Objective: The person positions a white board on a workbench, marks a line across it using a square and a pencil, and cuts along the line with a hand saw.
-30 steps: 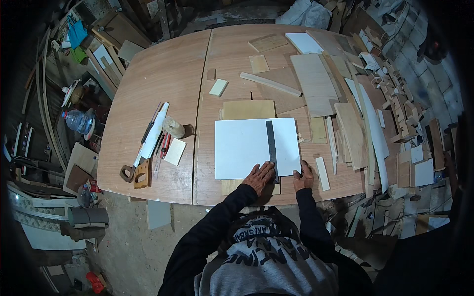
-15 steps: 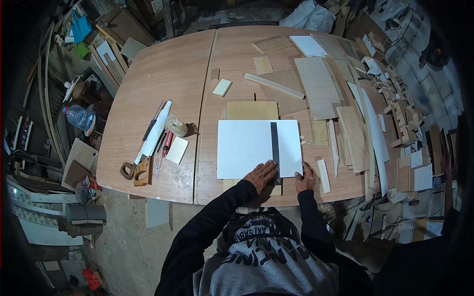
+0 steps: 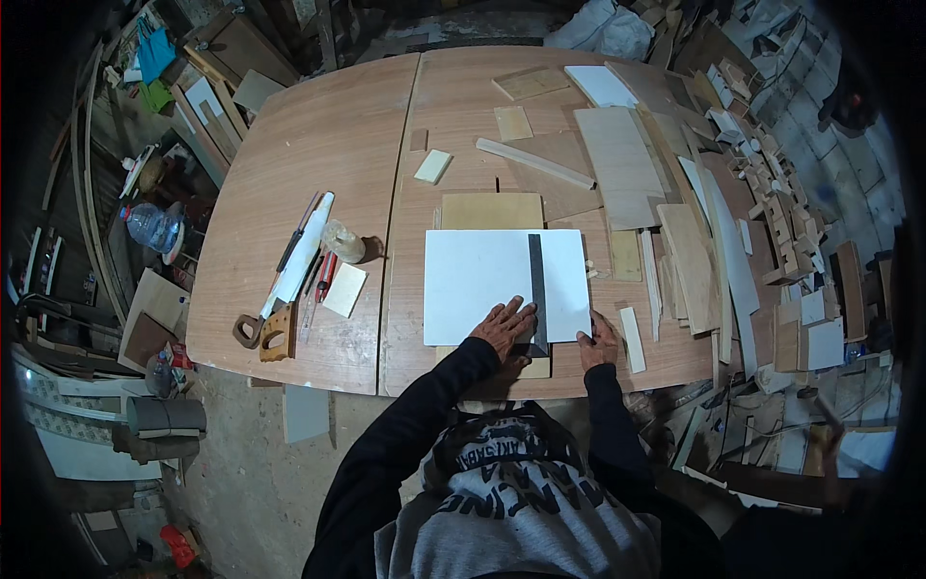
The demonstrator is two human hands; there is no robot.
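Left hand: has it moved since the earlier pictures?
Yes. Judged against the near edge of the table, the left hand has shifted slightly away from the person, farther up the white board.

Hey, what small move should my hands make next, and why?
Perhaps press the ruler down with your left hand: its fingertips are at the ruler, which lies across the white board, while your right hand is at the board's near right corner.

Dim, cluttered workshop [image 3: 444, 27].
Brown wood-grain two-panel table [image 3: 309, 135]; dusty grey concrete floor [image 3: 241, 425]; grey block wall [image 3: 820, 147] at right.
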